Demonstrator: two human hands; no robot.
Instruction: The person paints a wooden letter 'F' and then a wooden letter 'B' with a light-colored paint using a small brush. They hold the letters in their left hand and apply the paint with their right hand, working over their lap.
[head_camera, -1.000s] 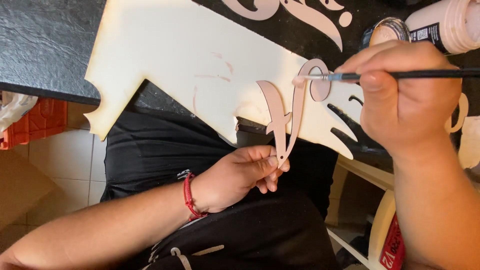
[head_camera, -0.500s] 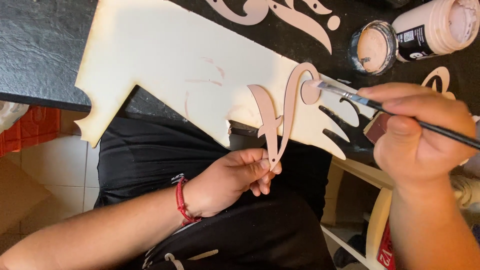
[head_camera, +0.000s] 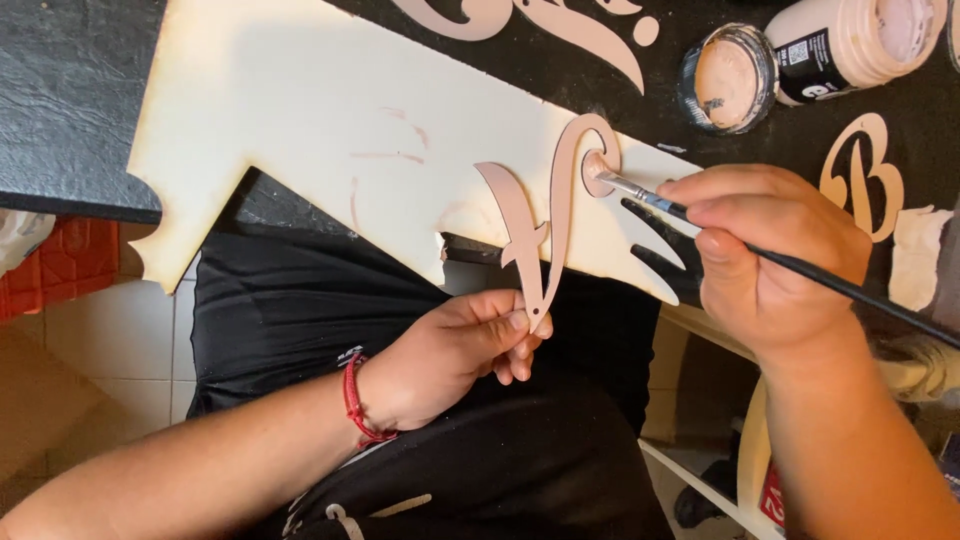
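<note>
My left hand (head_camera: 450, 355) pinches the lower tip of a thin, curly wooden letter cutout (head_camera: 553, 215) painted pale pink and holds it up over the table edge. A red cord bracelet (head_camera: 356, 405) circles that wrist. My right hand (head_camera: 775, 260) grips a slim black-handled paintbrush (head_camera: 800, 268), and its bristle tip touches the curled top loop of the cutout. Under the cutout lies a large pale wooden board (head_camera: 330, 130) with faint pink smears.
An open jar of pale pink paint (head_camera: 850, 45) lies on its side on the black tabletop (head_camera: 70, 90), its lid (head_camera: 725, 80) beside it. More pink cutouts (head_camera: 860, 170) lie around. Tiled floor (head_camera: 130, 350) and an orange crate (head_camera: 55, 265) show at the left.
My right hand has shifted and lowered the brush handle. The brush tip stays on the cutout's top loop. The view has drifted a little; my left hand keeps its hold.
</note>
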